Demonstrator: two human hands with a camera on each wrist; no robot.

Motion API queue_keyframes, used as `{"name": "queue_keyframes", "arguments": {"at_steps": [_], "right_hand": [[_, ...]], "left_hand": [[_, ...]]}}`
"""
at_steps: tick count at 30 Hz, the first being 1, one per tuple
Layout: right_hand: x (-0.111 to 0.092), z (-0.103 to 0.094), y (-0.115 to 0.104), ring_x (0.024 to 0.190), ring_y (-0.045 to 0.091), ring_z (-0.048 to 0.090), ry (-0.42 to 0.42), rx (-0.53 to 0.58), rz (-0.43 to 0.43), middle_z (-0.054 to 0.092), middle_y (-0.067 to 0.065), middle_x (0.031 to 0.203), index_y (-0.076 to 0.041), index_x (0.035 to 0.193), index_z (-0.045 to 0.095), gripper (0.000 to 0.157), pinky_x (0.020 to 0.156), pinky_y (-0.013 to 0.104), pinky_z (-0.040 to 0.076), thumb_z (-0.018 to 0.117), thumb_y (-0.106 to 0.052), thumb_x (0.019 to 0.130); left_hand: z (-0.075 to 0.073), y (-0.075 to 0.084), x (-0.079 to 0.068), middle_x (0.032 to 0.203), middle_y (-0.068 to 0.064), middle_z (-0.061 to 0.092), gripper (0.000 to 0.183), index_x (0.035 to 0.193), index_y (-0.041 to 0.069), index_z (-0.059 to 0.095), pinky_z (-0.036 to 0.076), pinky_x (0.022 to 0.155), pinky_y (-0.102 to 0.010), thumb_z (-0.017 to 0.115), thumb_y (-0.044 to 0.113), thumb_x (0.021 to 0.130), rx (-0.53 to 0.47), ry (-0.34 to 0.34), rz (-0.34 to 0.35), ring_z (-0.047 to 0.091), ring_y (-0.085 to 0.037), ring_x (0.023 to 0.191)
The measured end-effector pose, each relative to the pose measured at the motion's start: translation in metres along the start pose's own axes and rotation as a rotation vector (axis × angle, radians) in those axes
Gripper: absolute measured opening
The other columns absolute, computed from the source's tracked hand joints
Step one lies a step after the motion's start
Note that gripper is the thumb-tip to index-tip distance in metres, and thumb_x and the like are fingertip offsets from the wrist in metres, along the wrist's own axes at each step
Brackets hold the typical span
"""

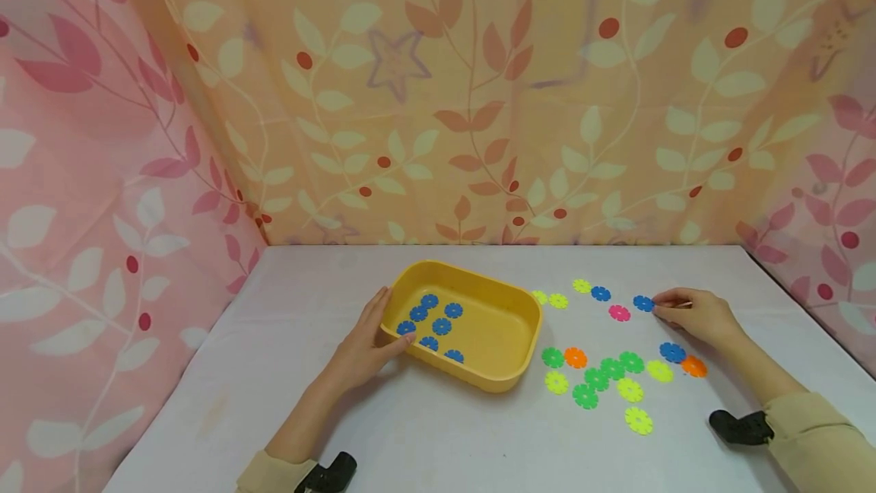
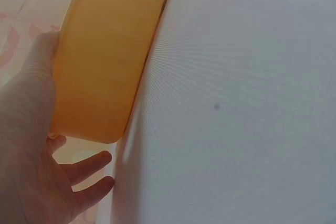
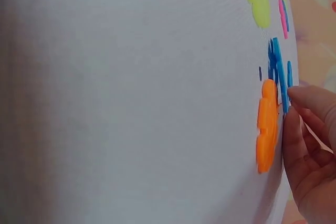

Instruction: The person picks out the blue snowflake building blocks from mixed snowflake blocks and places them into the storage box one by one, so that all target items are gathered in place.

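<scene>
My left hand (image 1: 359,356) holds a yellow plastic basin (image 1: 489,318) at its left end, thumb over the rim and fingers along the outer wall. In the left wrist view, two lower fingers stand free below the basin wall (image 2: 107,51). Several blue notched discs (image 1: 441,326) lie inside the basin. At the right, my right hand (image 1: 701,316) pinches a blue notched disc (image 1: 643,303) by its edge between thumb and fingertips. Close by are a pink disc (image 1: 619,313) and, nearer me, a blue disc (image 1: 672,353) touching an orange disc (image 1: 694,367).
Right of the basin, green discs (image 1: 612,369), yellow discs (image 1: 639,421) and another orange disc (image 1: 576,357) are spread on the white table (image 1: 438,440). Another blue disc (image 1: 601,294) lies farther back beside a yellow one (image 1: 582,286). Patterned curtains (image 1: 465,97) enclose the back and sides.
</scene>
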State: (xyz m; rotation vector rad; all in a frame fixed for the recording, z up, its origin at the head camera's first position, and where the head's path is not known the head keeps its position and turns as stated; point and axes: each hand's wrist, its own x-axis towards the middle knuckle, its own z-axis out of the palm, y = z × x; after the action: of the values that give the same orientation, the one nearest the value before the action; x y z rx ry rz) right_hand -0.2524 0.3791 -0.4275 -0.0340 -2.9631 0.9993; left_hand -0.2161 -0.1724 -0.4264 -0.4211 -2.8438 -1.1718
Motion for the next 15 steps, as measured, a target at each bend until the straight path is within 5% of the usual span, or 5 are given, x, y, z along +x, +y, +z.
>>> {"name": "queue_keyframes", "arguments": {"at_steps": [15], "right_hand": [[0.0, -0.0011, -0.0007, 0.091, 0.035, 0.054, 0.043, -0.064, 0.0, 0.065, 0.024, 0.103, 0.006, 0.113, 0.067, 0.047, 0.065, 0.023, 0.047, 0.07, -0.035, 0.091]], "left_hand": [[-0.0002, -0.0001, -0.0003, 0.163, 0.001, 0.01, 0.095, 0.158, 0.025, 0.012, 0.021, 0.11, -0.063, 0.061, 0.064, 0.086, 0.008, -0.001, -0.012, 0.014, -0.026, 0.148]]}}
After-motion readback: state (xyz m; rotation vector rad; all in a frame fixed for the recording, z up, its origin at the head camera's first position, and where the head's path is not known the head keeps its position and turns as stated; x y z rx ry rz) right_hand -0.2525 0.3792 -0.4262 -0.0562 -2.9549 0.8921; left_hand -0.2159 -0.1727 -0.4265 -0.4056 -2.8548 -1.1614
